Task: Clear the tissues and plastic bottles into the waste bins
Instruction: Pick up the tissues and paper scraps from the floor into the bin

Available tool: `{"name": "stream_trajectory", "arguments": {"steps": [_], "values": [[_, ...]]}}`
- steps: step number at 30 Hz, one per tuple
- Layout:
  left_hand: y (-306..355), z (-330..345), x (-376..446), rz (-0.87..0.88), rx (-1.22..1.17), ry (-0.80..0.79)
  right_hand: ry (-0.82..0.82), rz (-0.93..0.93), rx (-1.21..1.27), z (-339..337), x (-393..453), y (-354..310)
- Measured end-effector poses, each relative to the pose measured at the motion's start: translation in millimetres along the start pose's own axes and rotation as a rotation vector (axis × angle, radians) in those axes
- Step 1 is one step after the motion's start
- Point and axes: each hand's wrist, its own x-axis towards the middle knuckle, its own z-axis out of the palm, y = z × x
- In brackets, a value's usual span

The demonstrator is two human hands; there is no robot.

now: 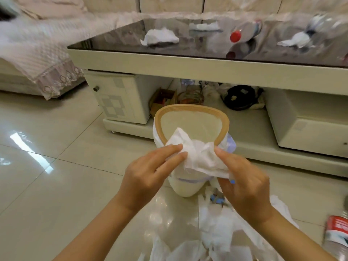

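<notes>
Tissue [197, 157], pinched between my left hand [150, 170] and right hand [243, 178] above the bin [224, 121], could catch its near rim and tumble onto the floor [56, 185] if released early.

The dark glass table [120, 37] holds crumpled tissues [160, 37] and a red-capped bottle [244, 33]; the waste bin [190, 119] stands on the tiled floor [56, 176].

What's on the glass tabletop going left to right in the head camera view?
Crumpled tissue → flatter tissue further back → plastic bottle with a red cap → another crumpled tissue → a blurred clear plastic bottle at the right edge.
</notes>
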Motion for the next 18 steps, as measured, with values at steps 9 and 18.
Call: {"name": "stream_trajectory", "arguments": {"steps": [9,18], "values": [[-73.6,63.0,68.5,0.051,0.135,-0.151,-0.100,-0.002,-0.381,54.0,52.6,61.4],[-104.4,117.8,74.3,-0.135,0.153,-0.593,-0.820,0.403,-0.201,93.8,79.3,87.7]]}}
